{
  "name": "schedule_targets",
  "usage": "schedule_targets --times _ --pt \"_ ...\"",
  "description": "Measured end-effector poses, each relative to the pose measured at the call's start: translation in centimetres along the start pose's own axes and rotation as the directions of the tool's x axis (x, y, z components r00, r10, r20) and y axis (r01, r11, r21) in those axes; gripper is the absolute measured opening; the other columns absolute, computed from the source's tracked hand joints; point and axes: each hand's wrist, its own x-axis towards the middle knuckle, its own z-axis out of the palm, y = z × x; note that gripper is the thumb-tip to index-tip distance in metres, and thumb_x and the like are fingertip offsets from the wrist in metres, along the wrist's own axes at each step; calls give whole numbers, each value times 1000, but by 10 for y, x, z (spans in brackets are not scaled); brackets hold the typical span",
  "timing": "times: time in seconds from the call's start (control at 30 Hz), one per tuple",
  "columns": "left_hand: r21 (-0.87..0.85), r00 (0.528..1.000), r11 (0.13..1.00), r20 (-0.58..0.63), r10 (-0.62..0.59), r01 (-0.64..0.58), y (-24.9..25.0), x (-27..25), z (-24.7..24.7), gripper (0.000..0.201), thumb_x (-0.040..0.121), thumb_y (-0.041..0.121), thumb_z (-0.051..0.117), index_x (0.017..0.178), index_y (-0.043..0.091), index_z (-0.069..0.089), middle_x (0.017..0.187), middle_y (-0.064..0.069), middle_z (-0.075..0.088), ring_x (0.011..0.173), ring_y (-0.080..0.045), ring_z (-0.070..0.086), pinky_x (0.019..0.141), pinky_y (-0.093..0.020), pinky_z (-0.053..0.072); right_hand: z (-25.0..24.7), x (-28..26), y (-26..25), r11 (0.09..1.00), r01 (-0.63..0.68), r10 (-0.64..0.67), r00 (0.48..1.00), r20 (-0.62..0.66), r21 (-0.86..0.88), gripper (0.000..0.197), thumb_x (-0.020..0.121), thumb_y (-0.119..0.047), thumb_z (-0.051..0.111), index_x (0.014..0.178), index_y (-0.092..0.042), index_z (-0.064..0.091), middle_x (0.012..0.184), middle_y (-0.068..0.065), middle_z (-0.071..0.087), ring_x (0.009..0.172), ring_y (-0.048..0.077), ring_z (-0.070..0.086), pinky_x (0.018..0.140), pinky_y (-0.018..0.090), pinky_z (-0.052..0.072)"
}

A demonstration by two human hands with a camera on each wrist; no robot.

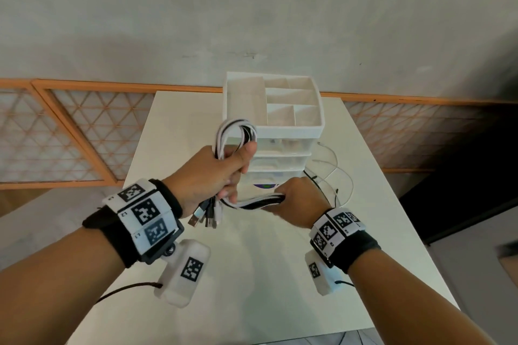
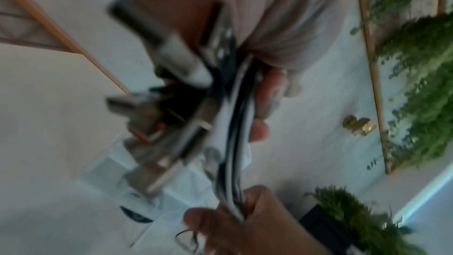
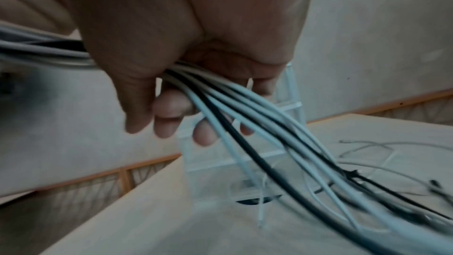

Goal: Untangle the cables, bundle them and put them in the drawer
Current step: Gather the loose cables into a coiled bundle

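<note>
Nearest to me are my two forearms, each with a marker band (image 1: pixel 145 216) strapped at the wrist. My left hand (image 1: pixel 207 176) is raised above the table (image 1: pixel 252 260), its fingers wrapped round a bundle of white and black cables (image 1: pixel 236 134). The bundle loops up over the top of that hand, and a cluster of plugs (image 1: pixel 204 216) hangs out below it, clear of the table.

From the bottom of my left hand the same cables run across to my right hand (image 1: pixel 297 199), which is closed round them lower down and a little to the right. In the right wrist view I see the fingers (image 3: pixel 169 115) curled under the strands, with white and black lines fanning out past them toward the table. The left wrist view is blurred, but it shows the plugs (image 2: pixel 152 123) and the cables (image 2: pixel 232 143) running between both hands.

Just behind my hands stands a white drawer unit (image 1: pixel 276 154) with a divided tray on top; I cannot tell whether any drawer is open. To its right, loose thin wires (image 1: pixel 333 173) lie on the table beside the unit.
</note>
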Motion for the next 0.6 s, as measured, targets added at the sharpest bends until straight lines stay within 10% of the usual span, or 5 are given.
schedule_targets --times 0.13,0.27,0.43,0.6 --pt "261 976 949 -175 -131 175 -28 0 5 54 91 60 53 68 12 51 46 2 43 38 -16 40 55 -29 47 -10 7 18 992 -127 125 985 -122 -12 23 77 -40 72 63 -24 63 69 -1 61 76 25 61 64 26 47" --pt "698 987 698 -92 -134 159 -43 -2 16 55 74 74 63 78 20 61 69 5 65 64 -9 61 60 -25 47 -14 8 6 998 2 11 972 -233 55 49 79 -34 77 47 -25 42 47 -8 45 57 21 48 54 25 33" --pt "681 954 675 -128 -272 284 -41 7 24 41 72 51 79 74 15 58 68 0 62 65 -17 60 56 -24 43 -24 8 -3 939 109 -28 969 -245 326 48 76 -17 82 46 -18 44 43 -6 38 43 7 35 43 22 35" --pt "675 976 705 -144 -165 219 -33 9 18 31 79 35 72 61 14 58 58 0 62 54 -15 59 47 -19 41 -33 4 4 884 106 -21 982 -187 456 29 72 -19 87 59 -11 63 46 -11 44 41 4 36 45 16 33"
